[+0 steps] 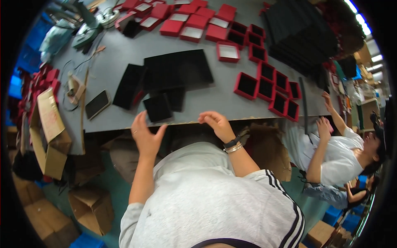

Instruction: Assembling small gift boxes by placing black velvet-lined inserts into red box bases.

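Note:
My left hand [147, 134] hovers just off the table's front edge, thumb and fingers spread, holding nothing. To its right, my right hand [219, 124] is raised by the same edge with loosely bent fingers; I see nothing in it. Nearest to both is a square black foam pad [157, 108] at the edge. Another dark piece [177, 99] lies partly beneath it. Behind them is a large black sheet [178, 70]. A long black piece [129, 87] sits to the left, with a bit of red showing by its side.
Red boxes with black inserts [247, 85] cluster on the right. Several red boxes and lids [194, 27] cover the far side. A tall black stack [297, 31] stands far right. A phone [98, 104] lies left, near an open carton [49, 132]. A co-worker [337, 153] sits at the right.

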Action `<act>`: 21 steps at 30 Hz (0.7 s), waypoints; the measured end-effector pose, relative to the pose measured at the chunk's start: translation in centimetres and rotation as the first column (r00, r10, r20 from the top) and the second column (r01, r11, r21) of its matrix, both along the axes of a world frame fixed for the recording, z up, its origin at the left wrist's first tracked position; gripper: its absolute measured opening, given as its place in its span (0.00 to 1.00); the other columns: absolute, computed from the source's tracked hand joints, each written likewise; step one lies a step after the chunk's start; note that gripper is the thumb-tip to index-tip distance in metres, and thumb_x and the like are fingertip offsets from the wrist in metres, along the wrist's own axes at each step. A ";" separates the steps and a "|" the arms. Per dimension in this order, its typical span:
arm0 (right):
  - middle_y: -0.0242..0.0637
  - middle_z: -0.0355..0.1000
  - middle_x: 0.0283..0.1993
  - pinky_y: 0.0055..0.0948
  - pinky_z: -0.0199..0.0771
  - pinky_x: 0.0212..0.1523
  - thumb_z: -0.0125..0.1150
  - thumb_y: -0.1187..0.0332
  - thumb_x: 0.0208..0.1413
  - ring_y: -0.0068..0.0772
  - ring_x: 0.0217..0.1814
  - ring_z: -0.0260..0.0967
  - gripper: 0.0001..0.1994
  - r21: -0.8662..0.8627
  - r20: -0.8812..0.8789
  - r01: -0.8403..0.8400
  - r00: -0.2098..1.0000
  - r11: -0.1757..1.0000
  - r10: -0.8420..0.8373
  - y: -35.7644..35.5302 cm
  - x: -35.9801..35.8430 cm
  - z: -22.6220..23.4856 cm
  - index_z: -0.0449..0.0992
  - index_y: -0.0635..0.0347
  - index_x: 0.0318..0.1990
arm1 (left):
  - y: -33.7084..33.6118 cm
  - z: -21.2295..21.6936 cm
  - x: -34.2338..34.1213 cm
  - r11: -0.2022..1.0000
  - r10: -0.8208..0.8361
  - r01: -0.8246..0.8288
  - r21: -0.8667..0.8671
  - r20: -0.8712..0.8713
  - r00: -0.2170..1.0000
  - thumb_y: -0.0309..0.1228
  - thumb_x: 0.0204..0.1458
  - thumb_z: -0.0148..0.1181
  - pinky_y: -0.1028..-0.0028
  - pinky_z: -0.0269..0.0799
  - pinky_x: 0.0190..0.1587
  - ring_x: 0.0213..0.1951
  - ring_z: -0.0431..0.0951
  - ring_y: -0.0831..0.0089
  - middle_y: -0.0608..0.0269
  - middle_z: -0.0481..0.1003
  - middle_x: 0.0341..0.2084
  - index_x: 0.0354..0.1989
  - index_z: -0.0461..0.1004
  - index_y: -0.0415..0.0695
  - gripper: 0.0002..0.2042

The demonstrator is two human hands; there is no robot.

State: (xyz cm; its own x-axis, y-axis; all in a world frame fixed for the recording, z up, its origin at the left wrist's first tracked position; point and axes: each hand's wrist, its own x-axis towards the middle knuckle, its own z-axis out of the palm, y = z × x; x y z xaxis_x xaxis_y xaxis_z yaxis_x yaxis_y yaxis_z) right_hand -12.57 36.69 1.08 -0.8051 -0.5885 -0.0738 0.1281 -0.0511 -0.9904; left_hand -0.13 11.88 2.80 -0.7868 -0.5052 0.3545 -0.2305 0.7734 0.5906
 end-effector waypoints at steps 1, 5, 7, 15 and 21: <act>0.36 0.78 0.44 0.27 0.73 0.53 0.59 0.66 0.64 0.28 0.47 0.75 0.12 0.116 -0.067 -0.079 0.994 0.990 0.087 -1.3 1.0 0.3 0.77 0.65 0.49 | 0.3 0.7 -1.1 0.995 -0.051 0.052 -0.084 0.012 0.999 0.39 0.41 0.75 0.55 0.57 0.64 0.62 0.62 0.47 0.45 0.68 0.57 0.63 0.65 0.41 0.39; 0.32 0.78 0.42 0.24 0.73 0.49 0.59 0.68 0.63 0.23 0.44 0.74 0.11 0.226 -0.248 -0.113 0.954 0.968 0.169 -3.5 0.7 0.7 0.78 0.64 0.48 | 0.1 -0.9 -2.8 0.996 -0.046 0.055 -0.074 0.126 0.991 0.34 0.43 0.71 0.54 0.58 0.63 0.62 0.63 0.48 0.47 0.68 0.58 0.63 0.66 0.48 0.35; 0.33 0.78 0.41 0.22 0.73 0.46 0.60 0.68 0.62 0.22 0.42 0.74 0.11 0.072 -0.011 0.013 1.000 0.997 -0.013 -4.1 -0.8 0.7 0.78 0.65 0.48 | -0.8 -1.4 -2.7 0.992 -0.068 0.080 -0.094 0.120 0.990 0.30 0.44 0.69 0.55 0.60 0.62 0.61 0.64 0.48 0.48 0.68 0.58 0.62 0.67 0.49 0.32; 0.35 0.75 0.46 0.26 0.74 0.46 0.63 0.72 0.57 0.27 0.44 0.72 0.16 -0.036 -0.483 0.482 0.759 0.876 -0.437 -3.5 -16.6 0.1 0.74 0.62 0.52 | -4.1 -0.9 -1.0 1.000 -0.002 0.002 0.002 -0.238 0.971 0.12 0.42 0.52 0.61 0.63 0.62 0.60 0.68 0.47 0.46 0.66 0.60 0.58 0.73 0.44 0.30; 0.46 0.71 0.57 0.47 0.68 0.60 0.69 0.61 0.50 0.50 0.63 0.65 0.29 0.387 -0.853 0.599 0.522 0.701 0.025 -6.0 -26.1 4.7 0.69 0.51 0.60 | -4.2 -2.2 -2.3 0.985 -0.152 0.160 0.061 -0.123 0.981 0.10 0.38 0.52 0.60 0.64 0.62 0.60 0.67 0.49 0.48 0.64 0.61 0.58 0.73 0.46 0.33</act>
